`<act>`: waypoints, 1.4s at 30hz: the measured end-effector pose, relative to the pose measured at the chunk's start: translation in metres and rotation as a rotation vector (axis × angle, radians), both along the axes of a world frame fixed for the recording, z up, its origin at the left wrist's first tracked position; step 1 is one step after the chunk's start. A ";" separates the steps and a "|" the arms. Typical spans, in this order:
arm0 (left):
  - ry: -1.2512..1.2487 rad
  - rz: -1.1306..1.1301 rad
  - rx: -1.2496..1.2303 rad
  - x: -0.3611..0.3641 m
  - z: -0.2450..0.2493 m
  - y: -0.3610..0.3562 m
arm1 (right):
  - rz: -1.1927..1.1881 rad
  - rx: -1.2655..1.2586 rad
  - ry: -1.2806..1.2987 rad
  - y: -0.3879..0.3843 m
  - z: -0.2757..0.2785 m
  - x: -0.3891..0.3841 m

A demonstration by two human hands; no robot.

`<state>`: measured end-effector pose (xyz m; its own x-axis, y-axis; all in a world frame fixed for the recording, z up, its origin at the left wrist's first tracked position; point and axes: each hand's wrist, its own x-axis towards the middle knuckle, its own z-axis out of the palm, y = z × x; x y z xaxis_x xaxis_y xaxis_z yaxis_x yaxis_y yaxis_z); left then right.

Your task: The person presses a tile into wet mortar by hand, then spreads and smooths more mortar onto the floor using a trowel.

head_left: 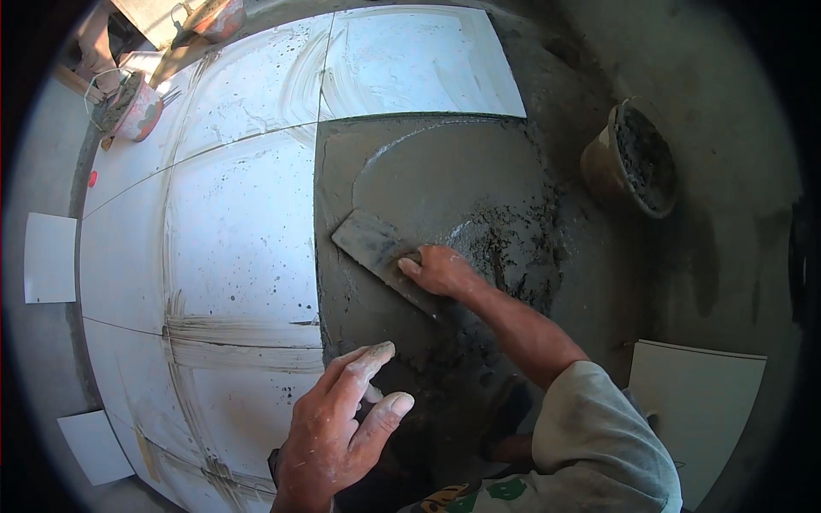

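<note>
My right hand (438, 270) is closed around the handle of a flat rectangular trowel (373, 244). The trowel's blade lies on grey wet mortar (445, 167), near the left edge of the mortar bed. Smooth mortar shows beyond the blade, while a rougher, crumbly patch lies to the right of my hand. My left hand (342, 423) hovers in front of my body, fingers apart and dusted with mortar, holding nothing. White floor tiles (244, 231) with mortar smears border the bed on the left and at the far side.
A bucket of mortar (603, 158) stands at the right. Another mortar bucket (138, 115) sits at the far left beside a person's foot (103, 56), with a reddish bucket (218, 21) behind. Loose white tiles lie at the lower right (697, 410) and left (50, 258).
</note>
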<state>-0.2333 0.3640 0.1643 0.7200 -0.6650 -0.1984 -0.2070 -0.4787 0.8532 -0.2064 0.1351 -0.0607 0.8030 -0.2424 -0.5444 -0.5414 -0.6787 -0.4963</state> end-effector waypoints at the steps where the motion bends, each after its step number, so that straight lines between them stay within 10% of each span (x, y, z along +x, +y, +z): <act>1: 0.075 0.000 0.008 -0.002 0.006 0.001 | 0.064 0.001 0.010 -0.013 0.014 -0.007; 17: 0.075 0.104 0.238 -0.035 0.030 0.002 | 0.207 -0.350 -0.211 -0.202 0.002 0.139; 31: 0.119 0.271 0.497 -0.052 0.019 0.006 | 0.462 -0.262 -0.187 -0.198 -0.026 0.226; 42: 0.013 0.143 0.378 -0.032 0.010 -0.015 | 0.597 0.008 0.109 -0.107 0.007 0.116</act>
<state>-0.2649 0.3491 0.1740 0.7956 -0.4371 -0.4195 -0.1064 -0.7825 0.6135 -0.0908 0.0277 -0.0538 0.7385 0.2368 -0.6313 -0.1166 -0.8773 -0.4655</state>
